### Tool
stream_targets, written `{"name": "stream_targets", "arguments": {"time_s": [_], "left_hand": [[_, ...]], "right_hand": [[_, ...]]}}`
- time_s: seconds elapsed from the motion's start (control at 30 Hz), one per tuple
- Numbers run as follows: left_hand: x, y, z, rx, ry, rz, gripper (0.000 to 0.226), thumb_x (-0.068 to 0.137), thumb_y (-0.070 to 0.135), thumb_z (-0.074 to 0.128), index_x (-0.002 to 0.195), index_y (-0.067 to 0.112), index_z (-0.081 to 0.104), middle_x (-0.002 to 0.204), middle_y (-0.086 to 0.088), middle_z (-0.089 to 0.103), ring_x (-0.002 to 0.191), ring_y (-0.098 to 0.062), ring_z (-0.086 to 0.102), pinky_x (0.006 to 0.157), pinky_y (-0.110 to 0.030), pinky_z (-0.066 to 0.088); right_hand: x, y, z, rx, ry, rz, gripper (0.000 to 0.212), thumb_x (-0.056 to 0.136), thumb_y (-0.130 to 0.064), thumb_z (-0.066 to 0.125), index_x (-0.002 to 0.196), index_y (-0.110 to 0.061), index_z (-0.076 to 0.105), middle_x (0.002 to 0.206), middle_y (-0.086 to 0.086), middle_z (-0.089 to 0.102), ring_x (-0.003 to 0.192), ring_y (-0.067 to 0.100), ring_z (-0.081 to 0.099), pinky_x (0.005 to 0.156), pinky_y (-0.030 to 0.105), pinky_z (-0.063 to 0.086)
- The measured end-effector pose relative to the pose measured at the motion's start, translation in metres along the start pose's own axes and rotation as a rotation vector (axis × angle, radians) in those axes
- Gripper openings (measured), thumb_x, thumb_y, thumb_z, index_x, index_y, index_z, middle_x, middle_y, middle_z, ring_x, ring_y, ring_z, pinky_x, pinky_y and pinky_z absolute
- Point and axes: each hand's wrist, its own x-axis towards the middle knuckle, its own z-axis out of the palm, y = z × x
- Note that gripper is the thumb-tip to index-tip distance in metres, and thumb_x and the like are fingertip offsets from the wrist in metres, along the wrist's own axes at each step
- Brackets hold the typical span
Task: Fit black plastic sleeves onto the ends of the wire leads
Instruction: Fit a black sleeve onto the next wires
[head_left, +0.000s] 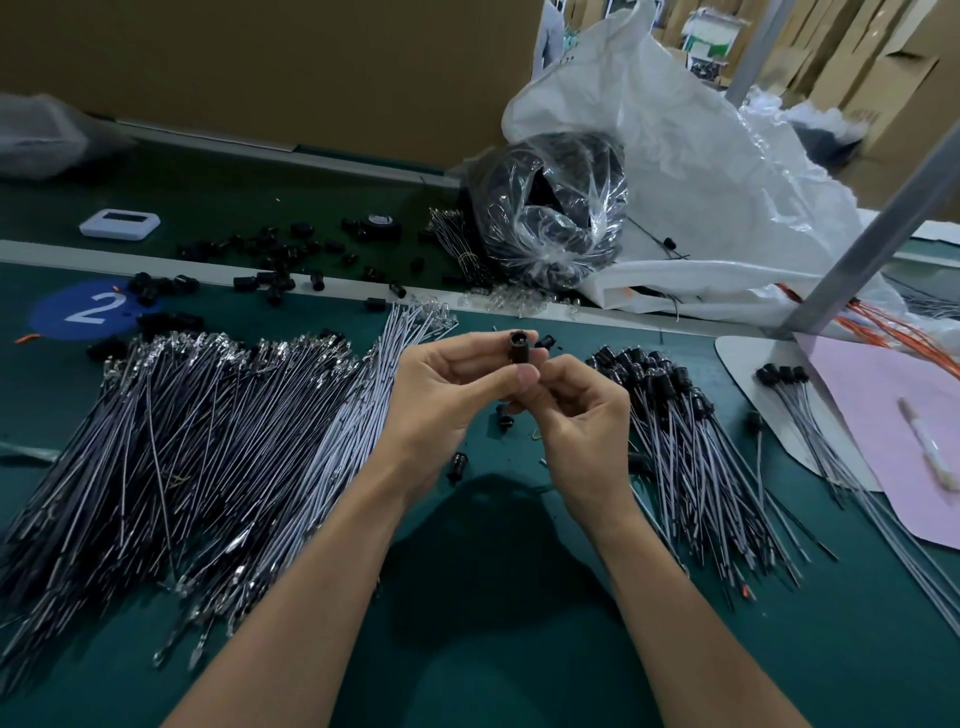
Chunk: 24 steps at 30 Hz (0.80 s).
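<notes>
Under the forearms a dark green mat (519, 649) covers the bench. The left hand (447, 387) pinches a black sleeve (519, 345) upright between thumb and fingertips, its open end up. The right hand (576, 410) is touching it from the side with its fingers curled in tight, though what they pinch can't be made out. A few stray sleeves lie on the mat just below the fingers. Left of the fingers a broad heap of bare leads (208, 441) fans out, metal tips pointing away. Right of them lies a smaller bunch of sleeved leads (691, 441), black caps at the far end, and past that a pink sheet (893, 415). Beyond the fingertips, more loose sleeves (270, 260) are scattered across a pale strip and the green belt behind it. Farther right a clear bag (550, 208) bulges with black parts, resting against a slumped white sack (701, 156). Brown cardboard (260, 62) walls off the back, with more boxes stacked in the far right corner.
</notes>
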Motion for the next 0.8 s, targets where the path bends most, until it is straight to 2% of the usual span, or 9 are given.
{"name": "stream_targets", "arguments": {"time_s": [0.13, 0.23, 0.4, 0.5, 0.67, 0.8], "left_hand": [[0.000, 0.002, -0.002, 0.005, -0.049, -0.001, 0.033, 0.067, 0.004, 0.078, 0.100, 0.009, 0.076, 0.097, -0.013, 0.075, 0.094, -0.023, 0.073, 0.081, -0.029, 0.058], [0.000, 0.003, -0.001, 0.006, -0.027, 0.024, 0.029, 0.066, 0.002, 0.076, 0.095, 0.007, 0.077, 0.094, -0.013, 0.076, 0.091, -0.023, 0.073, 0.081, -0.028, 0.058], [-0.001, 0.003, 0.001, 0.015, 0.014, 0.075, 0.027, 0.068, -0.006, 0.077, 0.091, 0.008, 0.078, 0.089, -0.012, 0.076, 0.086, -0.022, 0.074, 0.080, -0.030, 0.059], [-0.001, 0.004, 0.002, 0.007, 0.060, 0.088, 0.027, 0.066, -0.002, 0.079, 0.090, 0.008, 0.078, 0.087, -0.012, 0.076, 0.085, -0.024, 0.074, 0.078, -0.028, 0.057], [0.001, 0.005, 0.006, -0.075, 0.170, 0.056, 0.025, 0.060, 0.005, 0.078, 0.085, 0.010, 0.077, 0.082, -0.014, 0.076, 0.076, -0.022, 0.074, 0.068, -0.025, 0.056], [0.001, 0.006, 0.009, -0.097, 0.179, 0.044, 0.024, 0.059, 0.004, 0.078, 0.083, 0.011, 0.077, 0.080, -0.014, 0.075, 0.074, -0.022, 0.073, 0.071, -0.028, 0.057]], "right_hand": [[0.000, 0.002, 0.000, -0.003, -0.004, 0.015, 0.015, 0.087, -0.019, 0.067, 0.073, -0.012, 0.065, 0.066, -0.005, 0.063, 0.065, 0.011, 0.059, 0.065, 0.024, 0.051], [0.000, 0.004, 0.000, 0.017, -0.006, 0.022, 0.016, 0.087, -0.011, 0.067, 0.073, -0.004, 0.061, 0.068, -0.005, 0.064, 0.066, 0.012, 0.059, 0.065, 0.022, 0.052], [0.000, 0.004, 0.003, -0.026, -0.060, -0.042, 0.019, 0.093, -0.017, 0.061, 0.074, -0.022, 0.061, 0.067, -0.011, 0.060, 0.064, 0.007, 0.055, 0.063, 0.020, 0.047], [-0.001, 0.004, 0.005, -0.036, -0.087, -0.054, 0.021, 0.094, -0.008, 0.059, 0.076, -0.018, 0.058, 0.069, -0.009, 0.055, 0.064, 0.010, 0.052, 0.063, 0.021, 0.046], [-0.002, 0.005, 0.007, -0.110, -0.084, -0.049, 0.021, 0.090, -0.007, 0.061, 0.071, -0.011, 0.053, 0.067, -0.010, 0.056, 0.063, 0.014, 0.056, 0.064, 0.041, 0.051], [-0.002, 0.005, 0.007, -0.146, -0.090, -0.066, 0.020, 0.090, -0.007, 0.061, 0.072, -0.014, 0.055, 0.066, -0.015, 0.056, 0.063, 0.015, 0.053, 0.064, 0.044, 0.048]]}}
